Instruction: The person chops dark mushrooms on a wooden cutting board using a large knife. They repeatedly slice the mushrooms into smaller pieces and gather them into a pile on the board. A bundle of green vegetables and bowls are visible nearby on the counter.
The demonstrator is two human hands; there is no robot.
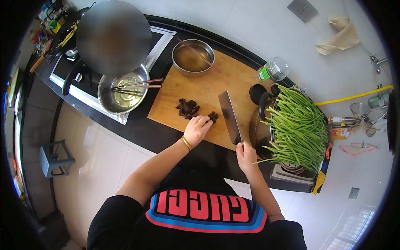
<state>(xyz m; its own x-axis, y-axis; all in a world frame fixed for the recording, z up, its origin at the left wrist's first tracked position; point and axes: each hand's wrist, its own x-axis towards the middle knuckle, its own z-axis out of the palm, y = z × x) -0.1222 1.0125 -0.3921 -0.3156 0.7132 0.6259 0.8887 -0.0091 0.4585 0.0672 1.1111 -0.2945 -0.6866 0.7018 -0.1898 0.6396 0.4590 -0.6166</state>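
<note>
On a wooden cutting board [204,89] lies a small pile of dark wood-ear mushroom pieces [187,108]. My left hand [196,130], with a gold ring and bangle, presses a dark mushroom piece [213,116] down on the board. My right hand [246,155] grips the handle of a broad cleaver [230,117]; its blade rests on the board just right of my left fingers.
A steel bowl of brownish liquid with chopsticks [193,57] sits at the board's far edge. A steel pot with chopsticks [123,89] and a wok lid [112,37] stand to the left on the hob. To the right a pot holds green stalks [298,127], beside a glass jar [273,70].
</note>
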